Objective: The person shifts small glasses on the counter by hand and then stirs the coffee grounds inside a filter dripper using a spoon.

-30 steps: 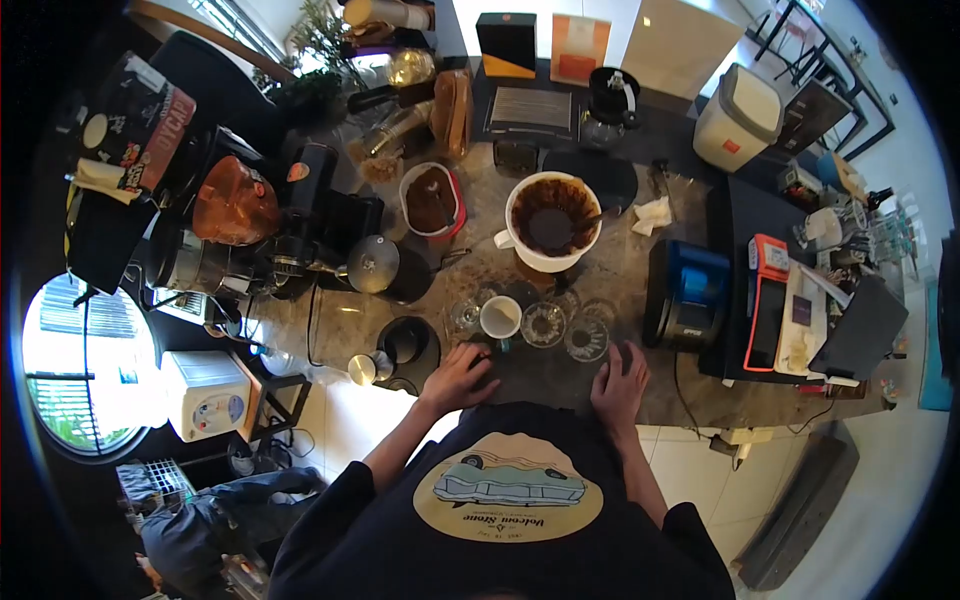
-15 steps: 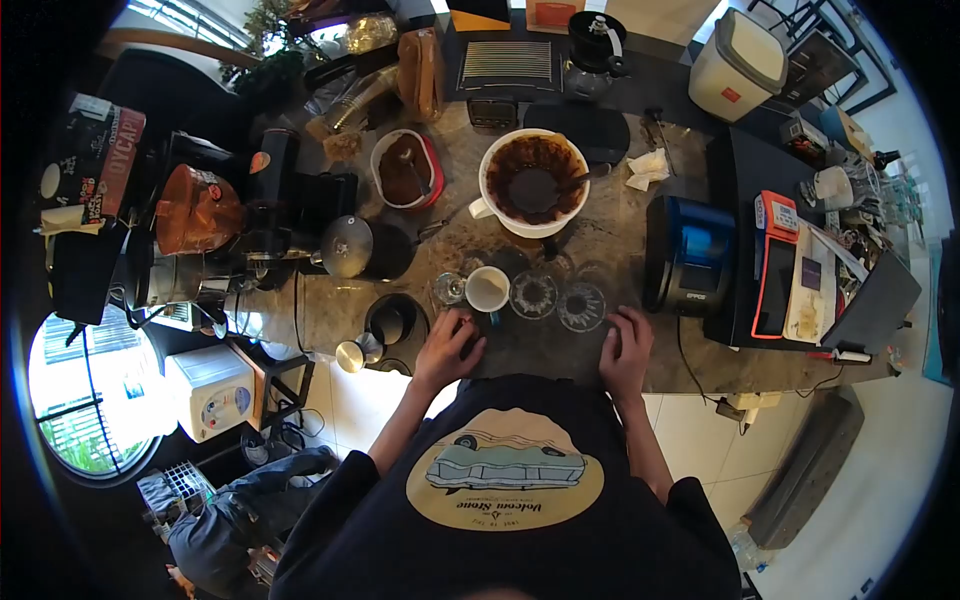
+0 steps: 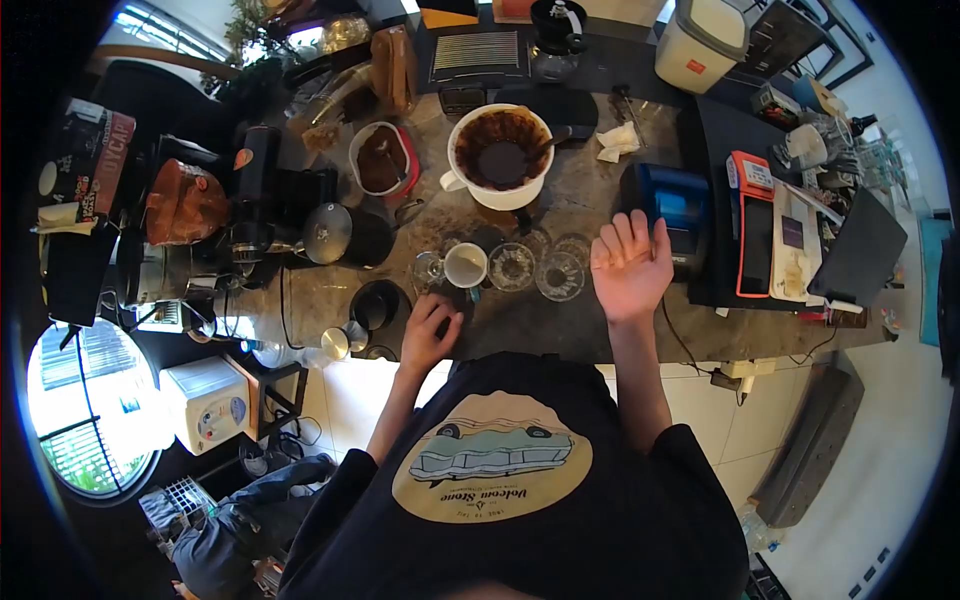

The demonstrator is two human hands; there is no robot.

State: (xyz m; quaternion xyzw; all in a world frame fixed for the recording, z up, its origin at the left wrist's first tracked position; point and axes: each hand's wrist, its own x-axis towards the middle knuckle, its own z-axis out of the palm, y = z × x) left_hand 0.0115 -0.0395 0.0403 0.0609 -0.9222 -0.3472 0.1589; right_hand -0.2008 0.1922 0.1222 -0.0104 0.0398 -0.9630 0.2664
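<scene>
My left hand (image 3: 430, 328) rests near the counter's front edge, fingers loosely bent and apart, holding nothing. Just ahead of it stand a small glass (image 3: 428, 268) and a white cup (image 3: 465, 266). Two clear ribbed glasses (image 3: 511, 267) continue the row to the right. Raised beside them, with palm showing and fingers stretched, my right hand (image 3: 632, 262) is open, left of a blue-and-black device (image 3: 668, 212). Behind the row is a large white cup-shaped dripper (image 3: 498, 195), lined with wet dark coffee grounds, a spoon leaning in it.
A metal pitcher (image 3: 335, 236) and a black cup (image 3: 378, 304) stand left of my left hand. A red-rimmed tub of brown powder (image 3: 382, 160) sits farther back. Crumpled tissue (image 3: 618, 142) lies behind the blue device. A cash-register-like black unit (image 3: 735, 240) occupies the right side.
My right hand has lifted off the counter and turned palm up beside the glasses. My left hand stays resting by the cup. The whole view has shifted slightly.
</scene>
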